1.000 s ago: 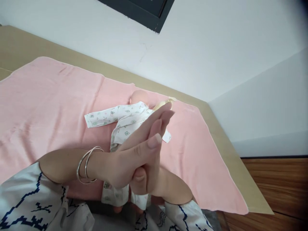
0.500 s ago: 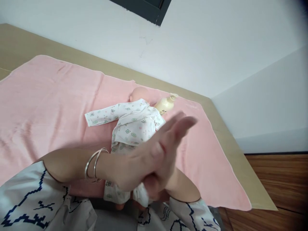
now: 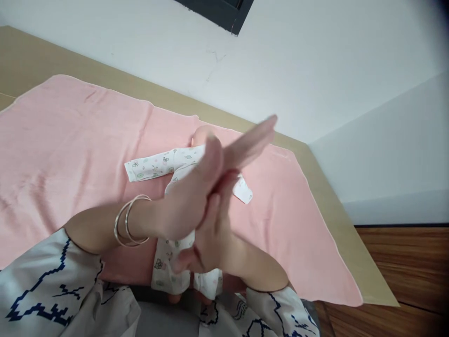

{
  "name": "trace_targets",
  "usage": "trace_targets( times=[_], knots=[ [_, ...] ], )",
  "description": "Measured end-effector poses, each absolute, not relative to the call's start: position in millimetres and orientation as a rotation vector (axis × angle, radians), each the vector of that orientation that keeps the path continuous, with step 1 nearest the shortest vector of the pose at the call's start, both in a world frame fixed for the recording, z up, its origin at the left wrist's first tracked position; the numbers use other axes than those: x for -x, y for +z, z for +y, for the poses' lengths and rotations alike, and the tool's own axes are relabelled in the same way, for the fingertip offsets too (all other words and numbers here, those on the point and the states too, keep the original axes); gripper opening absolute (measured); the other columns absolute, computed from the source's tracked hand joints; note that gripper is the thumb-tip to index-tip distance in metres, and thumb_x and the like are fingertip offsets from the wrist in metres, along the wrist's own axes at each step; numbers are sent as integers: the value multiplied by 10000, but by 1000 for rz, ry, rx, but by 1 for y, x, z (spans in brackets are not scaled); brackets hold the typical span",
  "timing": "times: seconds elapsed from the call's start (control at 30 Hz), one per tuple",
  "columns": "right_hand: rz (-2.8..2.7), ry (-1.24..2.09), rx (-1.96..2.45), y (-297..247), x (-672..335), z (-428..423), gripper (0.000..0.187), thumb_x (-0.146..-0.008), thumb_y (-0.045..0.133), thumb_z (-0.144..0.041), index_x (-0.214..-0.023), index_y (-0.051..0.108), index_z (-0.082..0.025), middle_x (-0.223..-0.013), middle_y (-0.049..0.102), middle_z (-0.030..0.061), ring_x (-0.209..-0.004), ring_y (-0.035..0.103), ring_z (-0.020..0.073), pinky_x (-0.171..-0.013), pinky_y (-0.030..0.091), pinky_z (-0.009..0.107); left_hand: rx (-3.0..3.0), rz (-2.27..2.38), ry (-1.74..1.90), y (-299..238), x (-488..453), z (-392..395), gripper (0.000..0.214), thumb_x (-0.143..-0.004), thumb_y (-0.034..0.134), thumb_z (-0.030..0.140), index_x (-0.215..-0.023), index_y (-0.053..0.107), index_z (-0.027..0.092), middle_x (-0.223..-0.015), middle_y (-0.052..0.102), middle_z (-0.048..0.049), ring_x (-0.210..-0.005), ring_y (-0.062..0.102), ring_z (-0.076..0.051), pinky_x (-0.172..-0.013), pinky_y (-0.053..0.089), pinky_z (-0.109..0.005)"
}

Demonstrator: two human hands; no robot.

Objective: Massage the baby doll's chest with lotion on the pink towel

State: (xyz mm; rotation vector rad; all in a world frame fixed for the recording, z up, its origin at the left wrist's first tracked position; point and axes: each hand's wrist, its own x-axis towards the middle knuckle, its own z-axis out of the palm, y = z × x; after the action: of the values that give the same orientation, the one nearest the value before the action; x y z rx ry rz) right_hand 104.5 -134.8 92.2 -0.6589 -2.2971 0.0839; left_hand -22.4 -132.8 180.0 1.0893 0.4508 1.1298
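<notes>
In front of me my left hand (image 3: 189,201) and my right hand (image 3: 213,238) are pressed palm to palm, somewhat blurred by motion. The left one has its fingers stretched toward the upper right, and two thin bracelets (image 3: 129,222) circle its wrist. Lower down, the right one lies against the left palm with fingers extended. No object shows between them. Beneath them a baby doll (image 3: 201,135) in a white printed top (image 3: 150,164) and trousers (image 3: 171,271) lies on a pink blanket (image 3: 94,140). My hands cover much of its body.
The blanket lies on a tan table surface (image 3: 336,206) set against a white wall (image 3: 140,42). A dark frame (image 3: 224,14) is on the wall above. Brown wooden flooring (image 3: 403,262) shows at the lower right. My patterned sleeves reach in from the bottom.
My palms have slid against each other: the left hand's fingers have moved up and forward, the right hand lower. The pale pump bottle beside the doll is now hidden behind my left hand.
</notes>
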Motion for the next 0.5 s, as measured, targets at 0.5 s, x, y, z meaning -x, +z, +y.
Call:
trace_targets(
  times=[0.5],
  knots=[
    [-2288,505,371,116,-112,-143,899,-952,280,-596,-1602,-171,-169,-1658,-307,-34,-1546,-223,303,-1311,-15,557,-878,496,1366,153,-4,-124,399,-1050,338,414,-1388,516,299,-1446,608,-7,-1482,424,-231,-1260,326,-421]
  ],
)
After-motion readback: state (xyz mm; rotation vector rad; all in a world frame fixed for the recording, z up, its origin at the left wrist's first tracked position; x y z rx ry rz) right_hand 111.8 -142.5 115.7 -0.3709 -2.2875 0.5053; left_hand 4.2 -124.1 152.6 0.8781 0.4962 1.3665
